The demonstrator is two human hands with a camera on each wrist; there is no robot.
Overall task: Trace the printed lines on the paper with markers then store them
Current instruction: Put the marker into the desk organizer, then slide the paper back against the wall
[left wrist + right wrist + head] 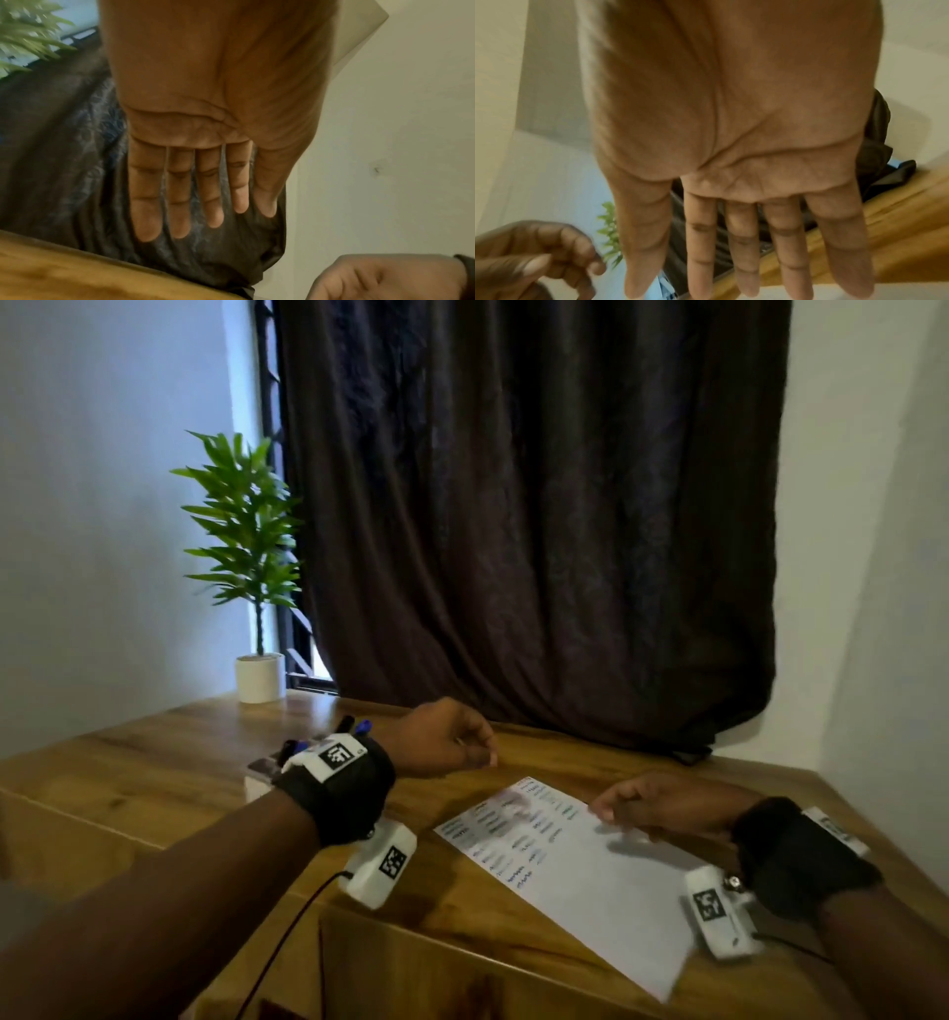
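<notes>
A white sheet of paper [580, 870] with rows of printed marks, several overwritten in colour, lies angled on the wooden table [154, 762]. My right hand [652, 806] hovers at the paper's far right edge; in the right wrist view its fingers [752, 243] are straight and hold nothing. My left hand [447, 737] is above the table left of the paper's far corner, empty, with fingers [180, 192] stretched out. Markers [354, 725] with dark and blue caps stand in a white holder [259, 780], mostly hidden behind my left wrist.
A potted plant [251, 557] in a white pot stands at the table's far left corner. A dark curtain [539, 531] hangs behind the table, its hem on the far edge. White walls close in on both sides. Cables run from both wrist cameras.
</notes>
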